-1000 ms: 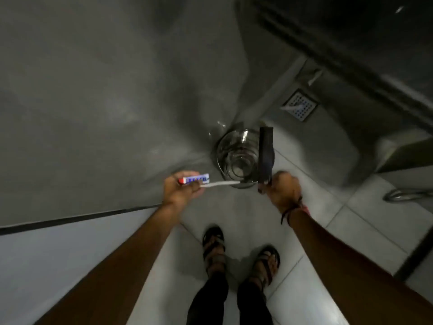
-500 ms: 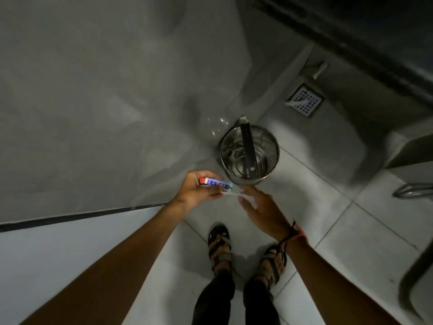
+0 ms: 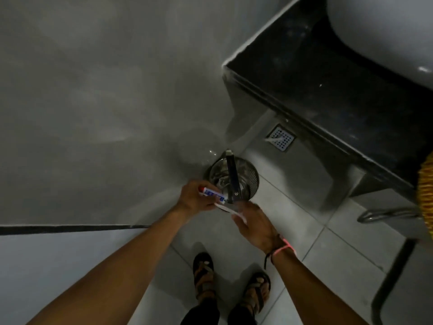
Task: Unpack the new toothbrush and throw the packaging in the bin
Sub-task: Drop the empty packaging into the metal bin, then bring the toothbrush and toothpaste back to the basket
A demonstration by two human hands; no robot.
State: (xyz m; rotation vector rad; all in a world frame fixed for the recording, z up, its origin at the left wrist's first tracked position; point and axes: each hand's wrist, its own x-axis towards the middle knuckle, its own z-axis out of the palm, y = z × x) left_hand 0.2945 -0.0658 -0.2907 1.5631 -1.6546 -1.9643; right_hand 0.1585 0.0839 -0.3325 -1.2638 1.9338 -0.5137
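Note:
My left hand (image 3: pixel 195 199) is closed around a small toothpaste tube (image 3: pixel 213 194) with a red cap and a blue and white body, together with a white toothbrush (image 3: pixel 226 208) that sticks out to the right. My right hand (image 3: pixel 254 222) has its fingers apart, and their tips rest at the toothbrush's free end. The long dark packaging (image 3: pixel 232 178) stands slanted inside the round metal mesh bin (image 3: pixel 255 177) on the floor, just beyond both hands.
A grey wall fills the left side. A dark counter (image 3: pixel 328 90) with a white basin (image 3: pixel 386 31) juts out at the upper right, above a floor drain (image 3: pixel 281 138). A metal hose (image 3: pixel 386 213) and a yellow thing (image 3: pixel 427 195) are at the right. My sandalled feet (image 3: pixel 203 275) stand on tiles.
My right hand let go of the dark packaging, which now stands in the bin, and moved down to the toothbrush's end. The left hand kept its hold.

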